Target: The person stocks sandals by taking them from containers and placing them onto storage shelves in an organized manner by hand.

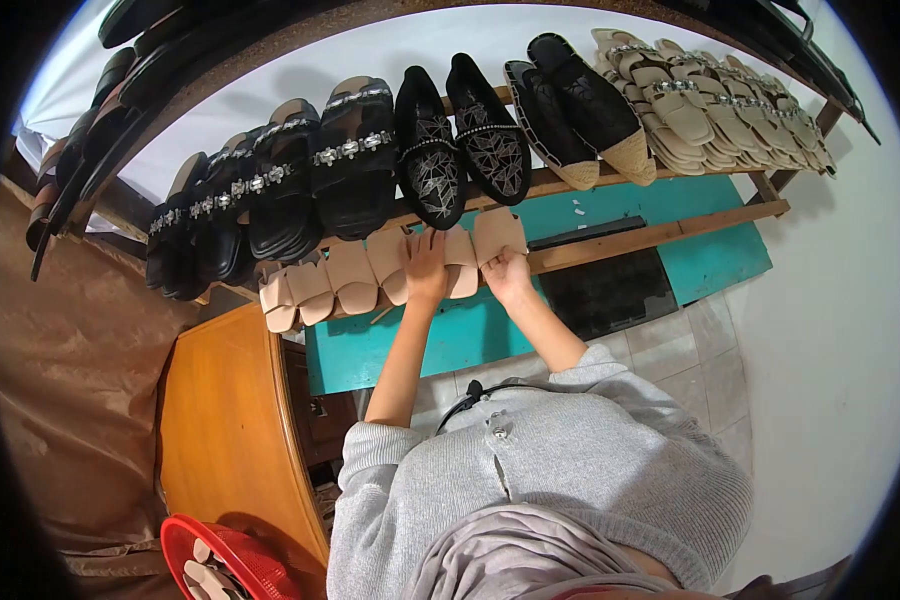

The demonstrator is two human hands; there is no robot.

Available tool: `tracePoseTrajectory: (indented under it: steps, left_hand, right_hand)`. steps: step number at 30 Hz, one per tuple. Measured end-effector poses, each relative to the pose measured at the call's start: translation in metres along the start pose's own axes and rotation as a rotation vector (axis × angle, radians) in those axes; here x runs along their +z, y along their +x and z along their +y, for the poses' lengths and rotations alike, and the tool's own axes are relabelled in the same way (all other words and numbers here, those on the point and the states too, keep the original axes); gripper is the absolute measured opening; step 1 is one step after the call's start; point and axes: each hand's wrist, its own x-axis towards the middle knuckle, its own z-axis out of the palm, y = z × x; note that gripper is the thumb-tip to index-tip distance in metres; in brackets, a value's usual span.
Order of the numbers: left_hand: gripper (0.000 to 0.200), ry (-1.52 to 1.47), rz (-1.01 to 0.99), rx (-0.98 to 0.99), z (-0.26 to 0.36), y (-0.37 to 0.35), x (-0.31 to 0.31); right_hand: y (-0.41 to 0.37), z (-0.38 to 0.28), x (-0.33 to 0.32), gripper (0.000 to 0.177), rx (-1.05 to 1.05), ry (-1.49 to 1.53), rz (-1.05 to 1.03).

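My right hand [508, 275] holds a beige slide sandal [499, 232] from below, its fingers under the wide strap end. My left hand [425, 268] lies with outstretched fingers on the row of beige sandals, beside another beige slide [461, 262]. More beige slides [351, 278] stand side by side to the left on the lower wooden rack. Just above my hands, a pair of black loafers with a silver pattern [432, 165] sits on the upper rack. The left fingertips reach close to the toe of the nearer loafer.
Black jewelled sandals [353, 150] fill the upper rack's left side. Black espadrille mules [582, 105] and stacked beige jewelled sandals [685, 105] are to the right. Below lie a teal surface [720, 235], a wooden cabinet [225, 410] and a red basket [255, 565] with beige pieces inside.
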Motion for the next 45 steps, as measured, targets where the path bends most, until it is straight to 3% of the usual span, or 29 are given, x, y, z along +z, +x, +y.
tracePoseTrajectory:
  steps: [2, 6, 15, 21, 24, 26, 30, 32, 33, 35, 36, 38, 39, 42, 45]
  left_hand:
    - [0.046, 0.083, 0.081, 0.015, -0.001, 0.0, 0.004]
    - [0.047, 0.077, 0.083, 0.002, -0.002, 0.001, 0.007]
    - [0.056, 0.107, -0.094, -0.033, -0.004, 0.005, 0.013]
    - [0.047, 0.143, 0.032, 0.012, 0.002, 0.002, 0.011]
    - [0.056, 0.055, -0.101, -0.126, 0.023, -0.009, -0.003]
    - [0.064, -0.094, -0.226, -0.243, 0.035, -0.019, -0.01]
    - [0.071, -0.178, -0.316, -0.321, 0.058, -0.037, -0.043]
    - [0.072, -0.17, -0.328, -0.348, 0.066, -0.041, -0.062]
    - [0.073, -0.175, -0.348, -0.353, 0.069, -0.042, -0.071]
    - [0.074, -0.136, -0.343, -0.393, 0.068, -0.044, -0.088]
    - [0.073, -0.109, -0.319, -0.389, 0.067, -0.045, -0.098]
    - [0.073, -0.065, -0.251, -0.418, 0.068, -0.048, -0.124]
    - [0.073, -0.027, -0.228, -0.48, 0.067, -0.051, -0.137]
    - [0.075, 0.046, -0.114, -0.558, 0.064, -0.072, -0.161]
    - [0.071, 0.074, -0.109, -0.681, 0.064, -0.103, -0.205]
  right_hand:
    - [0.002, 0.003, -0.003, 0.031, -0.026, 0.073, -0.002]
    - [0.0, 0.0, -0.002, 0.031, -0.011, 0.105, 0.039]
    - [-0.005, -0.002, 0.005, 0.03, 0.007, 0.091, 0.038]
    - [-0.003, -0.005, 0.002, 0.032, 0.044, 0.007, 0.018]
    - [-0.005, -0.011, -0.005, 0.031, 0.068, -0.126, -0.148]
    - [-0.009, -0.015, -0.009, 0.027, 0.174, -0.193, -0.098]
    - [-0.023, -0.015, -0.03, 0.022, 0.189, -0.217, -0.106]
    - [-0.048, -0.013, -0.016, 0.018, -0.023, -0.353, 0.069]
    - [-0.056, -0.01, -0.013, 0.018, 0.005, -0.367, 0.053]
    - [-0.069, 0.0, -0.004, 0.026, -0.152, -0.512, -0.062]
    - [-0.078, 0.008, 0.005, 0.026, -0.114, -0.532, -0.093]
    - [-0.098, 0.028, 0.023, 0.032, -0.398, -0.845, -0.403]
    - [-0.103, 0.041, 0.029, 0.032, -0.342, -0.857, -0.458]
    - [-0.117, 0.071, 0.044, 0.035, -0.758, -1.26, -1.034]
    - [-0.154, 0.11, 0.052, 0.04, -0.663, -1.239, -1.258]
